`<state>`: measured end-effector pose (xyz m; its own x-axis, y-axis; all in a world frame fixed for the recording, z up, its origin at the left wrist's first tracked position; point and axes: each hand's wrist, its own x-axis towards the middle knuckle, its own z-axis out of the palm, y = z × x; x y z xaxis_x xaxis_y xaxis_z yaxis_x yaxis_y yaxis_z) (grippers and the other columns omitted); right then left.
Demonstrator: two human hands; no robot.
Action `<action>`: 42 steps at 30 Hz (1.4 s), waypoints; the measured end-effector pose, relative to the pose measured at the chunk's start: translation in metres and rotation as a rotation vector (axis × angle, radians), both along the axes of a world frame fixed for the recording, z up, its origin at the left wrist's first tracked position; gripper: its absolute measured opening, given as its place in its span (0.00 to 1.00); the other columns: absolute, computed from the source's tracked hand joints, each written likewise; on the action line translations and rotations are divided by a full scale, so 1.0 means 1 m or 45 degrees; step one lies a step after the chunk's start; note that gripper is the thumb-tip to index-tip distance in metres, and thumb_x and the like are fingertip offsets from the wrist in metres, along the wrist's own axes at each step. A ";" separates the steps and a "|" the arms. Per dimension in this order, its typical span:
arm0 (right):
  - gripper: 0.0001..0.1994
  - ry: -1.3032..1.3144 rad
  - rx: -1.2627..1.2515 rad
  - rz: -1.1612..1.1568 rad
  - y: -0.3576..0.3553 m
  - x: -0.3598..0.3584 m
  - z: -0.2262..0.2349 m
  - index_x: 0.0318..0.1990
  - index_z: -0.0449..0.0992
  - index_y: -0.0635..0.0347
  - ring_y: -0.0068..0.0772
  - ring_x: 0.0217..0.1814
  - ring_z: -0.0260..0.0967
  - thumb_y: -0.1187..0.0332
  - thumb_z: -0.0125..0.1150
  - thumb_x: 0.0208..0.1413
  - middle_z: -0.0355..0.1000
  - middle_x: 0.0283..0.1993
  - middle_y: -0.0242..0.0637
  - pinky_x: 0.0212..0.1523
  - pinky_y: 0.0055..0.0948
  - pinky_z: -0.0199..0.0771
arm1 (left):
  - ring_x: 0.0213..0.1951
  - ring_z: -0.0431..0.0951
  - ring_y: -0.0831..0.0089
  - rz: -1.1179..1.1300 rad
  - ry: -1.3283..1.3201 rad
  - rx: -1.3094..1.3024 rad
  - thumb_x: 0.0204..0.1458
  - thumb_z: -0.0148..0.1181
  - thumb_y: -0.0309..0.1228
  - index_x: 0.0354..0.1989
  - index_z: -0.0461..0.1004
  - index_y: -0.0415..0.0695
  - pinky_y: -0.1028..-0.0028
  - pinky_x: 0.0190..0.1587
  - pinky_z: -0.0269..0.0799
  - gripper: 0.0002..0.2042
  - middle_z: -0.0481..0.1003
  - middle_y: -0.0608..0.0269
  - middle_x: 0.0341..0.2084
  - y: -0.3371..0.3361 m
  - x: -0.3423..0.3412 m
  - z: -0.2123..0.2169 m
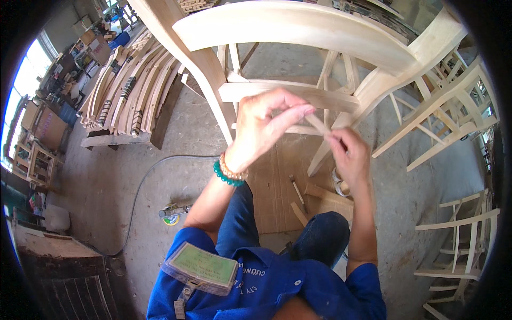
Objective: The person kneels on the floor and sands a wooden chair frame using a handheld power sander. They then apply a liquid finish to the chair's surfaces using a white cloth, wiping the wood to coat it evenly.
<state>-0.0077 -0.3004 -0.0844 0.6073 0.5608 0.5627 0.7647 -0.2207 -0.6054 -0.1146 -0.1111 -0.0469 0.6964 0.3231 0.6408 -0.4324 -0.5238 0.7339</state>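
Both hands are raised in front of an unfinished wooden chair frame point(293, 29) with a curved top rail and a lower cross rail point(341, 100). Between them runs a short, pale, narrow strip point(318, 125), slightly blurred; I cannot tell whether it is wood or folded paper. My left hand point(261, 122), with beaded bracelets at the wrist, pinches its upper end between thumb and fingers. At its lower end, my right hand point(349, 154) is closed on it with the fingertips. The left hand partly covers the cross rail behind it.
A cardboard sheet point(266, 176) below bears a brush-like tool point(297, 191), wood offcuts point(326, 193) and a round container point(340, 185). Left of my legs lies a power sander point(175, 213) with a hose point(140, 197). Curved wood parts point(138, 80) are stacked left; chair frames point(442, 106) stand right.
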 end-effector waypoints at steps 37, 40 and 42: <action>0.15 1.139 0.205 0.217 -0.073 -0.043 -0.124 0.55 0.71 0.61 0.16 0.31 0.69 0.71 0.52 0.62 0.76 0.37 0.34 0.31 0.18 0.70 | 0.25 0.68 0.82 0.894 1.126 2.803 0.52 0.57 0.29 0.69 0.52 0.48 0.77 0.25 0.64 0.34 0.66 0.72 0.22 0.108 -0.057 0.026; 0.15 1.148 0.302 0.169 -0.085 -0.041 -0.122 0.55 0.71 0.60 0.19 0.34 0.71 0.71 0.53 0.62 0.76 0.40 0.35 0.33 0.19 0.72 | 0.30 0.72 0.77 0.667 1.366 2.792 0.50 0.57 0.29 0.59 0.64 0.49 0.76 0.27 0.66 0.24 0.69 0.69 0.26 0.107 -0.076 0.021; 0.15 1.186 0.378 0.093 -0.101 -0.030 -0.130 0.55 0.71 0.59 0.20 0.37 0.72 0.70 0.52 0.62 0.76 0.42 0.34 0.35 0.20 0.72 | 0.32 0.77 0.72 0.488 1.545 2.519 0.52 0.56 0.31 0.49 0.68 0.49 0.72 0.28 0.70 0.15 0.73 0.65 0.28 0.109 -0.098 0.006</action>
<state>-0.0374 -0.4009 -0.2140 0.8492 0.5281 0.0001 -0.0416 0.0671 -0.9969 -0.2124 -0.0025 -0.0413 0.9349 0.2234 -0.2757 -0.1035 -0.5714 -0.8141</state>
